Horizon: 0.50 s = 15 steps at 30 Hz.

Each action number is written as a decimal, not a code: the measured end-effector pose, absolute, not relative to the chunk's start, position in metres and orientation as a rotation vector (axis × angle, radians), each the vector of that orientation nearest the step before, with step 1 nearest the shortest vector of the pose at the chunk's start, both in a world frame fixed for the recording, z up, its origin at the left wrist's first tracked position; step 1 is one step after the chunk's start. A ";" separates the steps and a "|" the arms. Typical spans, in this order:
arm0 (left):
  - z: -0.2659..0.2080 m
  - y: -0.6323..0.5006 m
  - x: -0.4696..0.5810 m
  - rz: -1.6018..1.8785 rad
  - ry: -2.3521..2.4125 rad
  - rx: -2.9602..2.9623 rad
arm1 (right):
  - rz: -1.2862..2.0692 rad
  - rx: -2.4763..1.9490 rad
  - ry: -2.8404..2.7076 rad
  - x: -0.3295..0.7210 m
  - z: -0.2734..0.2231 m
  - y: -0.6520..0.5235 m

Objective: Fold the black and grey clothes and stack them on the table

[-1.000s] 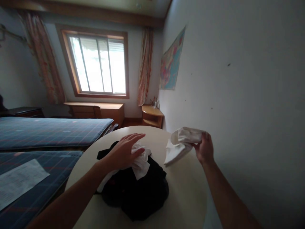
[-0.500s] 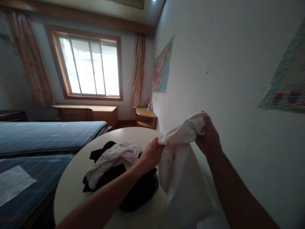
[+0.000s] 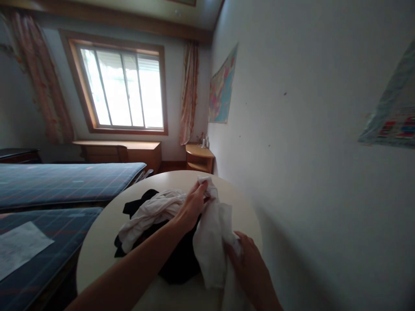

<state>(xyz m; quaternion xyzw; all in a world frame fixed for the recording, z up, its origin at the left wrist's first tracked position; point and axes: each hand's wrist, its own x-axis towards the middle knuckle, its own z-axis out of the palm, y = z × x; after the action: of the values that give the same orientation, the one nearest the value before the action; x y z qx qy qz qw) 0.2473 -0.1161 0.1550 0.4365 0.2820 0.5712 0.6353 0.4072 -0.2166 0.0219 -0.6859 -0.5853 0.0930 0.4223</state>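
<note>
A white garment (image 3: 212, 248) hangs over the right part of a round cream table (image 3: 97, 242); its exact kind is unclear. My left hand (image 3: 191, 207) is closed on its bunched upper end, thumb on top. Lower and to the right, my right hand (image 3: 248, 261) grips the cloth along its right side, fingers curled and partly hidden. Beside my left arm lies a heap of clothes: a crumpled white garment (image 3: 152, 211) on top of black clothing (image 3: 180, 261). My left forearm covers part of this heap.
Close on the right is a white wall (image 3: 324, 181) with a map (image 3: 223, 88). Two plaid mattresses (image 3: 65, 183) lie on the left, a paper sheet (image 3: 22, 246) on the nearer one. A corner shelf (image 3: 199, 151) and a desk (image 3: 142, 147) stand beyond the table.
My right hand has come down and left from near the wall, still on the white garment. My left hand has moved slightly left and up. The stretched cloth now hangs more narrowly.
</note>
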 end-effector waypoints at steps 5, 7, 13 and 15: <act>0.156 -0.108 0.229 1.357 0.646 1.007 | 0.390 -1.684 -1.371 0.435 0.017 -0.226; 0.165 -0.101 0.220 1.427 0.622 0.956 | 0.345 -1.681 -1.296 0.451 0.037 -0.227; 0.199 -0.079 0.192 1.696 0.591 0.904 | -0.095 -1.589 -0.965 0.488 0.140 -0.216; 0.204 -0.076 0.189 1.749 0.645 1.039 | -0.215 -1.479 -0.852 0.492 0.175 -0.204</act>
<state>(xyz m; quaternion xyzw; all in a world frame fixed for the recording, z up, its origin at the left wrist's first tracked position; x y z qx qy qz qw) 0.1886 -0.0757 0.2043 0.4264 0.2648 0.7176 0.4828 0.4919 -0.2038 0.1750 -0.6515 -0.3754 -0.0948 0.6524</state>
